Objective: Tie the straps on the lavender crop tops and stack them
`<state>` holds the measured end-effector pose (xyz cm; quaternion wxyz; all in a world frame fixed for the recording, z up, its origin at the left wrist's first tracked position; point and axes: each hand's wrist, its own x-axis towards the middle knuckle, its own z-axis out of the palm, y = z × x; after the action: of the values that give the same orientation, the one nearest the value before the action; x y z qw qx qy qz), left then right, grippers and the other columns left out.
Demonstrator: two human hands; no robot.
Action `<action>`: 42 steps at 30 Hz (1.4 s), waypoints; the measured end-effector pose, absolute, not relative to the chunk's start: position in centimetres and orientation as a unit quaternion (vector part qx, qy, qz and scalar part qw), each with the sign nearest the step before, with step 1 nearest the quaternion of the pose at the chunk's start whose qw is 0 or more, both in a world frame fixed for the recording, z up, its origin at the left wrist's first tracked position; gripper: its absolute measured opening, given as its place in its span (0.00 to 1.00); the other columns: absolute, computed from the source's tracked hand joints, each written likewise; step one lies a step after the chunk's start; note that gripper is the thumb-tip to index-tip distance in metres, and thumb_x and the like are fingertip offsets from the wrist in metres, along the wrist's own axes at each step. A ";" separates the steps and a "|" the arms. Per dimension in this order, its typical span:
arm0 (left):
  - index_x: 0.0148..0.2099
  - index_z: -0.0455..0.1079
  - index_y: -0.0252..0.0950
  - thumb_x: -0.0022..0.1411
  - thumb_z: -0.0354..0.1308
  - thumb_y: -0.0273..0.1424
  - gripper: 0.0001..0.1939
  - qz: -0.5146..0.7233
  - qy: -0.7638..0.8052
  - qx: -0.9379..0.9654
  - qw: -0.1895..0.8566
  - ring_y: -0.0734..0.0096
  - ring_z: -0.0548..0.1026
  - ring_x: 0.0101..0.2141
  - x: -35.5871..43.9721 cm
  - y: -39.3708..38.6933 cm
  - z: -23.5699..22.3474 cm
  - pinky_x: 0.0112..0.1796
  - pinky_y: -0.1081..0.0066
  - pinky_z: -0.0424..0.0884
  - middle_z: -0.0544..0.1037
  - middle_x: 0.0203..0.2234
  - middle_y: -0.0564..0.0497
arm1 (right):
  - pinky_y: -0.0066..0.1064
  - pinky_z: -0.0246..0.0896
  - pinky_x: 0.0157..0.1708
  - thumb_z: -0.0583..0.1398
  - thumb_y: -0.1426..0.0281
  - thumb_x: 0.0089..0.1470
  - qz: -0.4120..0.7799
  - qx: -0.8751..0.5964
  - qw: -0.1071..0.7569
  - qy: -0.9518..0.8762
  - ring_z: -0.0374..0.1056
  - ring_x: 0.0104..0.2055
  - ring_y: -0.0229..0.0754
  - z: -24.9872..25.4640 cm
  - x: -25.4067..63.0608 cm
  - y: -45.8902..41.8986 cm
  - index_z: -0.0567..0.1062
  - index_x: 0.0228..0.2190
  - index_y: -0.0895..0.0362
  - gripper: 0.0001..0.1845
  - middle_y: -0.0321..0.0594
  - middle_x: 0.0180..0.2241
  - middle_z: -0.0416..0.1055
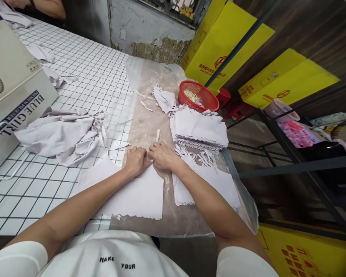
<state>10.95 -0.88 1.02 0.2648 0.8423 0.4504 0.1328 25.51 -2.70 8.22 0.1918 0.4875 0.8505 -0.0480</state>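
Note:
A pale lilac fabric garment piece [132,192] with a scalloped lower edge lies flat on the table in front of me. At its upper edge my left hand [137,161] is closed, thumb and fingers pinching the cloth. My right hand [163,155] is right beside it, fingers curled down on the same edge. Small details between the fingertips are hidden. Just beyond the hands lies a short white strip [158,134]. To the right are a thick stack of similar pieces [200,129] and a lower stack [204,186] with thin straps bunched at its top.
A crumpled fabric heap [60,134] and a large carton [11,77] stand left on the grid-patterned table [86,61]. A red basket [198,94] of small pale items sits at the back right. Dark metal rails [300,165] and yellow boxes [230,38] border the right. Another person's arm [50,8] shows far left.

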 end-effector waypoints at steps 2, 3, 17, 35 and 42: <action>0.42 0.73 0.36 0.61 0.59 0.34 0.09 0.135 0.439 0.846 0.272 0.50 0.69 0.45 10.9 -1.1 0.9 0.43 0.56 0.58 0.77 0.39 0.42 | 0.43 0.51 0.54 0.53 0.78 0.58 -0.043 0.497 0.193 0.845 0.65 0.51 0.53 9.5 24.6 -4.5 0.76 0.42 0.62 0.14 0.51 0.39 0.76; 0.43 0.74 0.37 0.61 0.58 0.33 0.09 0.139 0.429 0.848 0.278 0.50 0.69 0.45 10.9 -1.1 0.8 0.44 0.56 0.58 0.77 0.39 0.43 | 0.44 0.50 0.55 0.54 0.79 0.57 -0.043 0.504 0.190 0.841 0.66 0.50 0.53 10.5 24.0 -6.0 0.76 0.41 0.62 0.14 0.51 0.36 0.77; 0.36 0.77 0.37 0.58 0.53 0.23 0.12 0.175 0.376 0.850 0.324 0.58 0.69 0.40 10.8 -0.9 0.0 0.47 0.55 0.55 0.78 0.31 0.46 | 0.25 0.48 0.19 0.62 0.52 0.52 -0.469 0.725 -0.256 0.434 0.56 0.18 0.33 5.7 24.8 -8.4 0.66 0.25 0.55 0.21 0.30 0.16 0.64; 0.33 0.77 0.37 0.58 0.53 0.22 0.11 0.190 0.381 0.842 0.332 0.58 0.71 0.40 10.9 -0.6 -0.4 0.49 0.55 0.56 0.80 0.33 0.47 | 0.29 0.62 0.36 0.58 0.53 0.61 -0.621 0.409 -0.169 0.647 0.67 0.36 0.38 8.7 23.8 -15.9 0.83 0.36 0.57 0.22 0.43 0.34 0.71; 0.33 0.77 0.37 0.58 0.55 0.24 0.09 0.191 0.389 0.840 0.327 0.58 0.72 0.40 11.0 -0.6 -0.4 0.48 0.55 0.58 0.80 0.32 0.47 | 0.29 0.61 0.32 0.66 0.57 0.54 -0.525 0.519 -0.399 0.544 0.64 0.31 0.36 9.0 25.3 -13.4 0.83 0.36 0.55 0.14 0.39 0.32 0.71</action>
<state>11.03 -0.59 -0.41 0.3274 0.8396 0.3892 0.1905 25.32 -13.42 9.03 -0.3991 0.5190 0.5438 -0.5250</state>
